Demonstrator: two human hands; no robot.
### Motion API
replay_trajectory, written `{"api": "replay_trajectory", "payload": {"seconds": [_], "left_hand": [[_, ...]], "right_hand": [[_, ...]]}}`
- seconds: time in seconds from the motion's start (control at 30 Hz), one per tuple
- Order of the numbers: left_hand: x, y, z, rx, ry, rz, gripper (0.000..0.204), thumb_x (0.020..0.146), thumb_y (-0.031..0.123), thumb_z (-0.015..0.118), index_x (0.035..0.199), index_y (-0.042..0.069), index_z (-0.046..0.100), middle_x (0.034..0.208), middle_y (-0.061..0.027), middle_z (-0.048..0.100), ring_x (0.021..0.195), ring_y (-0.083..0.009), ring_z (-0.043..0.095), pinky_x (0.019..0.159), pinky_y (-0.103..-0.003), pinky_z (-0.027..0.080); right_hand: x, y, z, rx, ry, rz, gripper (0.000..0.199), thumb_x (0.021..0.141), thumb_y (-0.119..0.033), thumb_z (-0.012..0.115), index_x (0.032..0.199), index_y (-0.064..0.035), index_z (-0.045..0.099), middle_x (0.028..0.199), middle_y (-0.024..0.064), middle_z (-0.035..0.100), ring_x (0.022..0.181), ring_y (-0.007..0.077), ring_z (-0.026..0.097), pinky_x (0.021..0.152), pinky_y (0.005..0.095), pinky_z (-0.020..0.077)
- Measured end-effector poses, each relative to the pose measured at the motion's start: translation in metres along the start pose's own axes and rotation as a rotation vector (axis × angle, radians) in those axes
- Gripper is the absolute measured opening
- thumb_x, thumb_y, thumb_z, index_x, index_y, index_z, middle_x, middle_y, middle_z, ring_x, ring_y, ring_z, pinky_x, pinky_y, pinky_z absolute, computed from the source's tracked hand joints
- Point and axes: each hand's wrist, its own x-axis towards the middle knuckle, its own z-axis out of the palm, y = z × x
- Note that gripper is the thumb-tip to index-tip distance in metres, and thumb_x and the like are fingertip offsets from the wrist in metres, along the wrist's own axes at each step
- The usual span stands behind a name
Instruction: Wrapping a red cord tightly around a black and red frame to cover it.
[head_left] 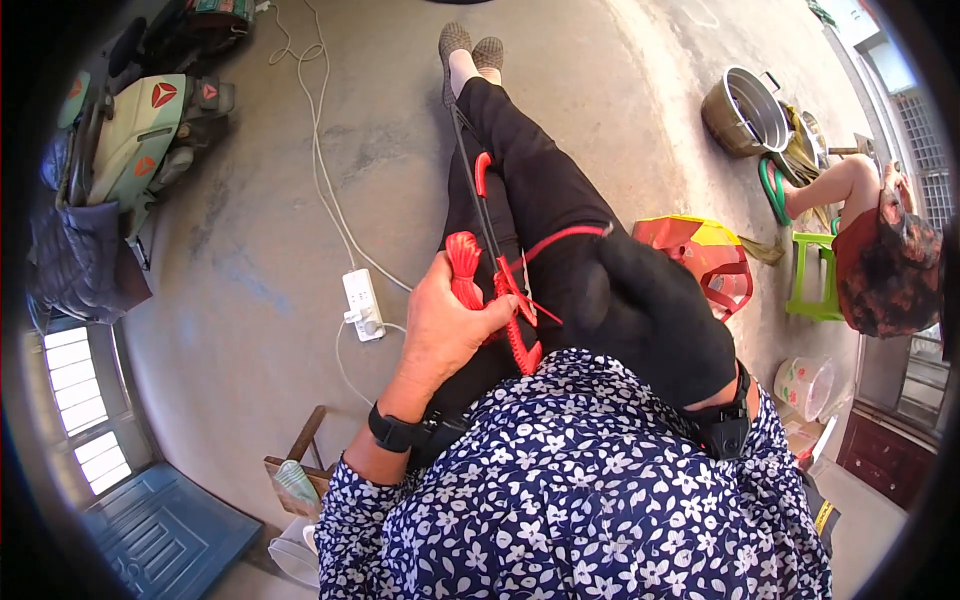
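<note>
My left hand (450, 320) is closed around a bundle of red cord (464, 262) above my lap. Its thumb and fingers press on a long, narrow dark piece (484, 215) reaching from near my shoe to my waist; whether it is strap or rod is unclear. A red part (482, 174) sits on its far half, and a ridged red section (522, 345) at its near end. My right hand (665, 310), apparently covered in black, is over my right thigh. A red strand (562, 238) runs from the dark piece to its tip; its fingers are hard to separate.
A white power strip (363, 303) with cables lies left of my legs. To the right are a red-and-yellow bag (700, 260), a metal pot (745, 112) and a green stool (813, 275) beside another person's bare leg (838, 188). A scooter (135, 140) stands far left.
</note>
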Motion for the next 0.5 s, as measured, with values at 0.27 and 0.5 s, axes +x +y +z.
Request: {"api": "replay_trajectory", "payload": {"seconds": [0.27,0.5], "left_hand": [[-0.003,-0.014,-0.050,-0.704,0.196,0.072,0.037,0.092,0.006,0.059,0.126,-0.002,0.046,0.104,-0.0122,0.064,0.088,-0.0129,0.064,0.066,-0.026,0.054],[-0.020,0.014,-0.054,0.040,0.334,0.256,0.022,0.079,-0.002,0.065,0.100,0.004,0.064,0.099,-0.0075,0.066,0.085,-0.0192,0.065,0.071,-0.030,0.053]], "right_hand": [[0.028,0.074,-0.025,-0.472,0.174,0.218,0.029,0.089,-0.016,0.062,0.114,0.0006,0.062,0.096,0.0097,0.069,0.089,0.0174,0.065,0.082,0.0286,0.0496],[0.027,0.090,0.030,-0.280,-0.091,-0.377,0.025,0.087,-0.016,0.060,0.107,-0.0016,0.063,0.082,0.0166,0.068,0.077,0.0326,0.066,0.073,0.0374,0.0521]]}}
